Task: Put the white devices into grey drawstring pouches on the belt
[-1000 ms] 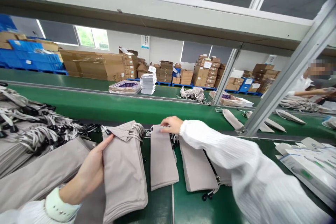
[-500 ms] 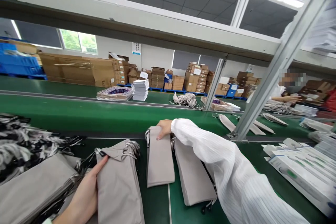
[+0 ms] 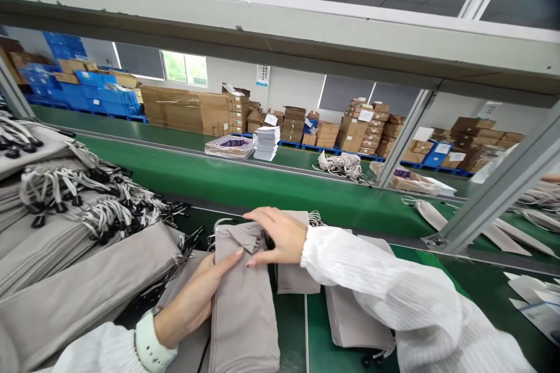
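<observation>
A stack of grey fabric drawstring pouches (image 3: 245, 315) leans upright in front of me, the top one's upper edge folded over. My left hand (image 3: 205, 288) grips the stack from its left side, thumb on the front. My right hand (image 3: 280, 236) is at the stack's upper right corner, fingers stretched over the top and thumb apart; whether it touches the cloth is hard to tell. Behind it a smaller pile of grey pouches (image 3: 300, 280) lies on the green belt. A further pile of pouches (image 3: 359, 317) sits to the right, partly under my white sleeve.
At left, large heaps of grey pouches (image 3: 87, 280) with white cords and black toggles cover the table. A metal post (image 3: 494, 186) rises on the right beside white flat boxes (image 3: 536, 303). Overhead runs a shelf (image 3: 280, 23). Beyond the green belt stand a basket (image 3: 230, 148) and stacked paper (image 3: 266, 144).
My right hand has left the middle pile and moved to the top of the stack in my left hand, its fingers opened. The view has turned left.
</observation>
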Motion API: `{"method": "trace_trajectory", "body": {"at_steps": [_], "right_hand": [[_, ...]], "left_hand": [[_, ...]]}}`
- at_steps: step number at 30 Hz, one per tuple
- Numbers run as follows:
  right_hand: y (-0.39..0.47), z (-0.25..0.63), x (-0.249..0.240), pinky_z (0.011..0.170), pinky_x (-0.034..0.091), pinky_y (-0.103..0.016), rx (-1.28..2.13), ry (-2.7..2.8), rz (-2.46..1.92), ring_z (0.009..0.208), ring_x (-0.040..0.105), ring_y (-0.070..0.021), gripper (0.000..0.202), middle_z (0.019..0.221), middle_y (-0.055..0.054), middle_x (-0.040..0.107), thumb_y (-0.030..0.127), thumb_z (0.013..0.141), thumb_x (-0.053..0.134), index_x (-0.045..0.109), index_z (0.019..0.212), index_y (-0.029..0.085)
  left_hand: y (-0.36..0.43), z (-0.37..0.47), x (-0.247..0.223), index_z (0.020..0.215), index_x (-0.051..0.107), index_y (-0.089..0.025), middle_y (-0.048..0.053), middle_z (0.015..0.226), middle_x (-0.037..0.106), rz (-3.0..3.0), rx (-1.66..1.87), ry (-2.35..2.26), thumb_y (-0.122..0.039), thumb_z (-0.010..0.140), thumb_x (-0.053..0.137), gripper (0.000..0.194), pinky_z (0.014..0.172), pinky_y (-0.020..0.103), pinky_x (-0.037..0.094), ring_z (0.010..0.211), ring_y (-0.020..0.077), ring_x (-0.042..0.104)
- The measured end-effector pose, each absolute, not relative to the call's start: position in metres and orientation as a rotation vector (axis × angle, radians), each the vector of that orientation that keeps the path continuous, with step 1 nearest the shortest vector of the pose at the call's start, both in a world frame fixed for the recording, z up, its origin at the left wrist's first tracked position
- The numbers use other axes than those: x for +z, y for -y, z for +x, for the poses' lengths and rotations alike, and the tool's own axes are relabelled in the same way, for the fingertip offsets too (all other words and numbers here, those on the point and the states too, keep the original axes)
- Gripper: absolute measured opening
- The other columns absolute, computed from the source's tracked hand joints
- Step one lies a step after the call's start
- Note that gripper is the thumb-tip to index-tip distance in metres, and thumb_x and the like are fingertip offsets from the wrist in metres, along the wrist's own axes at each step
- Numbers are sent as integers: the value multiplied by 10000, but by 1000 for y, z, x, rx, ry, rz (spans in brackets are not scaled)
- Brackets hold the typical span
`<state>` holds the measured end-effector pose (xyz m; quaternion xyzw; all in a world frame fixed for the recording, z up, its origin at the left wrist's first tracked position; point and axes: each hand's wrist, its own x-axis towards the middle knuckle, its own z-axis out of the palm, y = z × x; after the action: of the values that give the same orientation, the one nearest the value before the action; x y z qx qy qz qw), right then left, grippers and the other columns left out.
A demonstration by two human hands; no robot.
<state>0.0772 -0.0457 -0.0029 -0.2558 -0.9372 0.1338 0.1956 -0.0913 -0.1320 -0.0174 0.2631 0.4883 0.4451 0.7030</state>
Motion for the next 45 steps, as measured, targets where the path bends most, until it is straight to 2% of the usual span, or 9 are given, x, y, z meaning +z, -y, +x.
{"method": "trace_trajectory", "body": {"at_steps": [2, 6, 14, 20, 25, 30, 35, 40, 45], "right_hand": [[54, 68, -13, 864, 371, -315, 349, 2662, -697, 1012, 442, -204, 779, 1126, -97, 449, 646, 655, 466, 329, 1252, 164], [61, 71, -29, 849, 376, -275, 453, 2589, -750, 973, 483, -172, 491, 1085, -74, 497, 475, 814, 359, 391, 1190, 160], [63, 90, -23, 671, 404, -224, 1372, 2165, -724, 761, 519, -105, 365, 863, -36, 552, 462, 813, 387, 487, 954, 140], [71, 105, 1, 769, 396, -256, 618, 2117, -772, 846, 480, -120, 263, 885, -42, 533, 368, 695, 586, 548, 852, 160], [96, 102, 9, 570, 427, -213, 1041, 2023, -956, 702, 500, -104, 384, 820, -30, 548, 407, 620, 639, 554, 909, 169], [101, 96, 5, 559, 380, -202, 846, 2012, -1007, 632, 451, -76, 336, 736, 0, 510, 456, 615, 629, 555, 776, 172], [82, 102, -3, 526, 331, -204, 894, 2000, -1071, 579, 421, -71, 314, 675, 4, 501, 428, 679, 579, 453, 672, 141], [84, 96, -6, 609, 349, -245, 673, 1997, -1285, 655, 420, -104, 341, 731, -13, 487, 426, 573, 648, 481, 691, 153], [95, 88, 17, 627, 424, -280, 1887, 1452, -1104, 636, 528, -130, 409, 712, -61, 537, 509, 685, 437, 501, 763, 112]], "left_hand": [[138, -89, -13, 1051, 501, -148, 90, 1089, 544, 687, 958, -1155, -342, 676, 623, 439, 795, 281, 466, 995, 222, 518], [149, -90, -4, 1055, 480, -145, 88, 1079, 545, 765, 845, -1269, -396, 669, 612, 479, 753, 252, 470, 981, 209, 523], [150, -86, 4, 930, 544, -124, 86, 931, 594, 849, 726, -1349, -418, 608, 647, 448, 628, 246, 469, 832, 213, 568], [152, -87, 11, 988, 510, -160, 63, 1019, 568, 830, 754, -1353, -438, 651, 606, 448, 716, 254, 463, 940, 208, 530], [154, -81, 15, 938, 543, -152, 60, 945, 585, 1080, 839, -1488, -419, 638, 616, 408, 724, 231, 435, 905, 212, 532], [156, -72, 20, 709, 558, -155, 39, 705, 568, 1286, 886, -1532, -419, 653, 591, 272, 604, 200, 407, 694, 178, 523], [163, -75, 13, 702, 502, -145, 15, 683, 519, 1494, 698, -1565, -419, 714, 508, 275, 548, 198, 363, 625, 143, 463], [168, -74, 10, 621, 372, -147, 3, 599, 456, 1766, 453, -1786, -401, 814, 324, 324, 497, 213, 344, 529, 111, 405], [167, -63, 28, 834, 504, -114, 64, 756, 546, 2281, 348, -1909, -44, 774, 255, 266, 603, 258, 424, 646, 147, 531]]}}
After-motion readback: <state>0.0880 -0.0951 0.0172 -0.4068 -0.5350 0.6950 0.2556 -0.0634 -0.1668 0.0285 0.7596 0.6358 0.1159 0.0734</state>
